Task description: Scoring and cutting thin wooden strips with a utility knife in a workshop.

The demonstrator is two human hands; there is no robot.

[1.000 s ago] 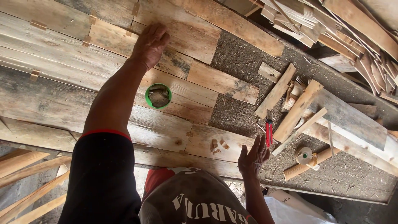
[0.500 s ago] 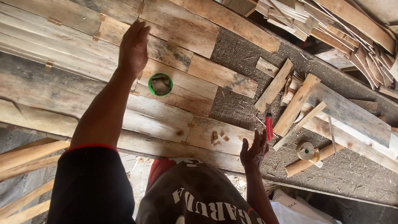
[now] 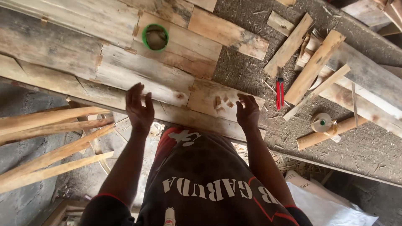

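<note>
A rough carpentry workshop: a plank-topped bench strewn with sawdust, offcut wooden battens (some stacked loosely), poles leaning alongside, and a red utility knife.

Grey-brown weathered planks, green ring, red cutter, perhaps cream tape roll

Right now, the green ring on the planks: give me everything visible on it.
The green ring looks like a thin plastic hoop, round and open in the middle, so the wood shows through. It lies flat on the weathered planks, far from the bench's near edge. Neither hand touches it; the left hand is nearer.
</note>
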